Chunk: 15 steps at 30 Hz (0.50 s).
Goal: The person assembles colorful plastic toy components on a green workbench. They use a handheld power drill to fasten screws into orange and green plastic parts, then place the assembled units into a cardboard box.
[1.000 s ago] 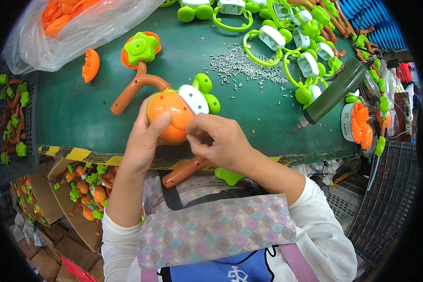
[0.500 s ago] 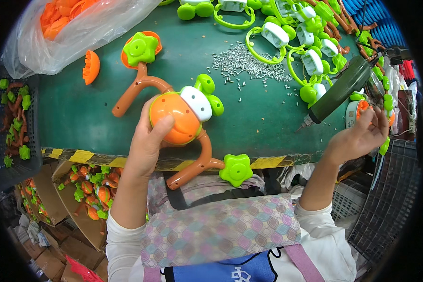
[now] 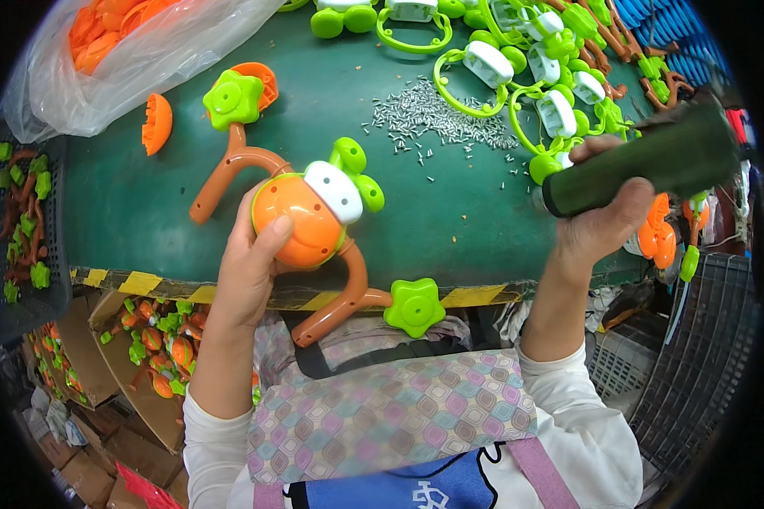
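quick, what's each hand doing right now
Left hand: closed on the orange toy body.
Right hand: closed around the dark green screwdriver handle.

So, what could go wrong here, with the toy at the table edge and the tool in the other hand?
The orange toy is steadied only by the left hand, and its lower arm with the green star overhangs the table edge; it might slip off. The right hand holds the dark tool near the loose screws and could scatter them.
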Motion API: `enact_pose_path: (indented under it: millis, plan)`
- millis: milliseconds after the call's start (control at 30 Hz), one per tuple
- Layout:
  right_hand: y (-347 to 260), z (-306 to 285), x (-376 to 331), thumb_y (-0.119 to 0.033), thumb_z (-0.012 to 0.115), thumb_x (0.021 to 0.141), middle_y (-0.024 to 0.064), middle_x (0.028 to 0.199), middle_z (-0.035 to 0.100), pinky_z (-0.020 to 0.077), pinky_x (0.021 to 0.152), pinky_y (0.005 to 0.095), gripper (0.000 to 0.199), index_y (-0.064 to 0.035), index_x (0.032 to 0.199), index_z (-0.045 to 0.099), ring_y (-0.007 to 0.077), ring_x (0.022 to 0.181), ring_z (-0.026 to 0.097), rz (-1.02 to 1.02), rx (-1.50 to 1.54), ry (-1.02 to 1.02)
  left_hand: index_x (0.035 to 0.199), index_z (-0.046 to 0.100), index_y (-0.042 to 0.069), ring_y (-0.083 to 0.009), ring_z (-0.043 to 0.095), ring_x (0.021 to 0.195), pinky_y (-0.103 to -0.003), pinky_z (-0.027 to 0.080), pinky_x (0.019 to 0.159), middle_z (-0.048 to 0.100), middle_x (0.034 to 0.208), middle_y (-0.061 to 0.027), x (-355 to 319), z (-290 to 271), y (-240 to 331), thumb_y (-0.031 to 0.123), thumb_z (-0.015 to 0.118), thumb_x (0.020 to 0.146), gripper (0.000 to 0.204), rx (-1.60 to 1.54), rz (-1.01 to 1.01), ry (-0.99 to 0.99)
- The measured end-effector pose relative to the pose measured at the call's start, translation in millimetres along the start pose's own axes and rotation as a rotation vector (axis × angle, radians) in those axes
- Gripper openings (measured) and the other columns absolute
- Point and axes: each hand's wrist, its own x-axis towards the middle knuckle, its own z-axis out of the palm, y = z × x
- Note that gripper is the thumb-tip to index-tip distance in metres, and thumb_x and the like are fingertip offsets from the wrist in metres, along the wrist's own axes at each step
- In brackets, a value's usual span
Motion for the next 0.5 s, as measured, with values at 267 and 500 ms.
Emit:
enact_pose_path:
  millis: [267,500]
  plan:
    - [48.1,95.6,-19.9,-0.064,0.059,0.094,0.0096,0.083,0.057,0.0497,0.078,0.04,0.071,-0.0022,0.127,0.047,0.0226,0.076,0.057,0.088,0.206,-0.078,0.146,0.039,0.005,-0.0208,0.062,0.118,-0.039,0.056,0.097,0.056,0.13,-0.0101,1.6,-1.8,-3.3,0.033,0.067,0.097,0.064,-0.003,0.013,-0.004]
    - [53.8,113.5,-22.0,-0.082,0.047,0.089,0.0098,0.079,0.057,0.0504,0.072,0.0407,0.088,-0.0014,0.123,0.052,0.0234,0.072,0.058,0.284,0.346,-0.077,0.146,0.04,0.005,-0.0203,0.062,0.116,-0.037,0.057,0.095,0.057,0.129,-0.0101,-1.1,-2.7,-4.6,0.034,0.068,0.096,0.064,0.027,0.018,0.011]
